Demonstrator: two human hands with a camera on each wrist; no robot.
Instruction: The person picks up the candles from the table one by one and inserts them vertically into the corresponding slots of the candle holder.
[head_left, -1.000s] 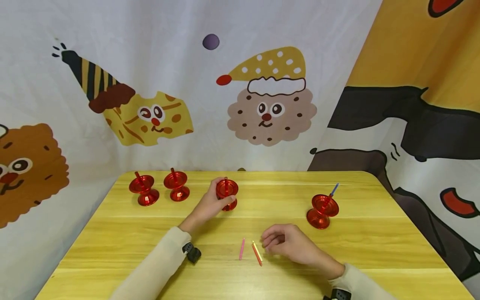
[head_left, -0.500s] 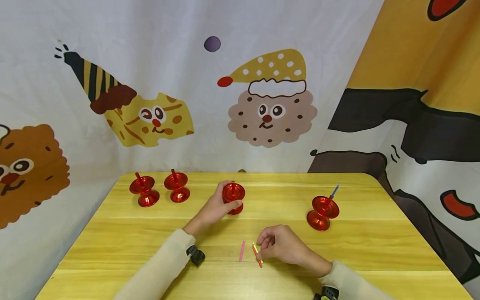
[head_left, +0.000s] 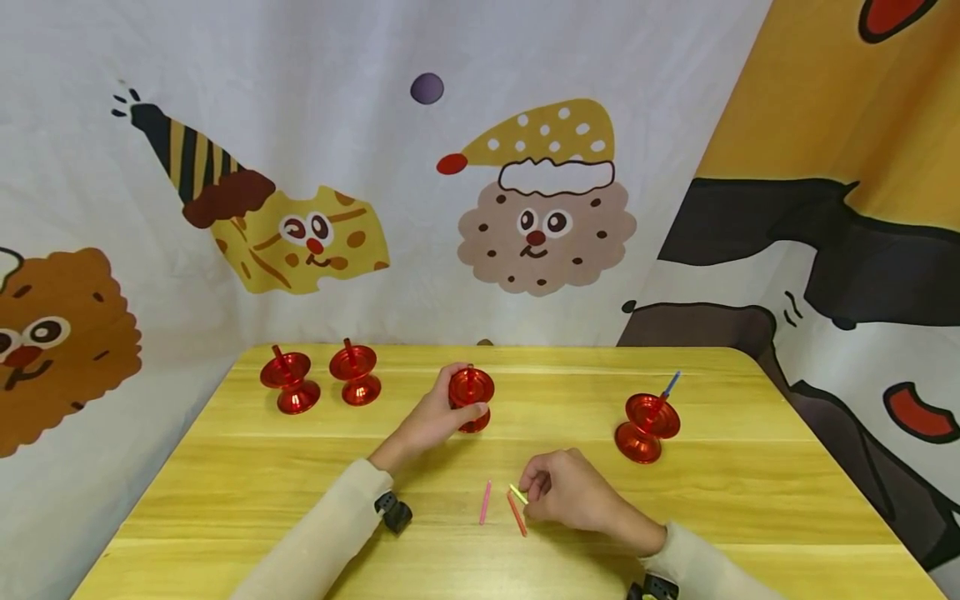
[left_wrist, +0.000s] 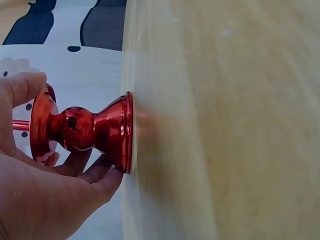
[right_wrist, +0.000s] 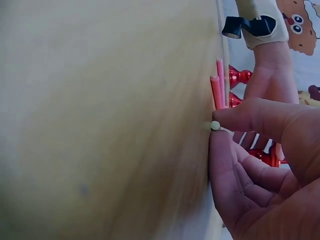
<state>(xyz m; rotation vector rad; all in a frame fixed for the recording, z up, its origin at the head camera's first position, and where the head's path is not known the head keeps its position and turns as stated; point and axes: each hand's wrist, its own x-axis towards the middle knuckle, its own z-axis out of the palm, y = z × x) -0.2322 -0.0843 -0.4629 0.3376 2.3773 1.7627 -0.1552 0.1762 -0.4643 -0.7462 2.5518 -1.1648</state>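
Observation:
My left hand (head_left: 431, 418) grips a shiny red candle holder (head_left: 471, 388), thumb at its dish and fingers around the stem. In the left wrist view, the base of this candle holder (left_wrist: 114, 132) appears to stand on the tabletop. Between thumb and forefinger, my right hand (head_left: 576, 493) pinches the end of a thin yellow candle (head_left: 517, 493) low over the wood. The right wrist view shows that candle's round end (right_wrist: 215, 125) at the fingertips. Just left of it lie an orange-red candle (head_left: 517, 514) and a pink candle (head_left: 485, 502).
Two more red candle holders, one at the far left (head_left: 297, 396) and one beside it (head_left: 360, 388), stand near the back edge. To the right, another red candle holder (head_left: 638, 442) bears a blue candle (head_left: 671, 384). A cartoon-printed curtain (head_left: 420, 317) hangs behind the wooden table (head_left: 720, 517).
My left hand has shifted the candle holder right and slightly nearer. The right hand has moved left and taken hold of the yellow candle, whose angle has turned from beside the orange-red one.

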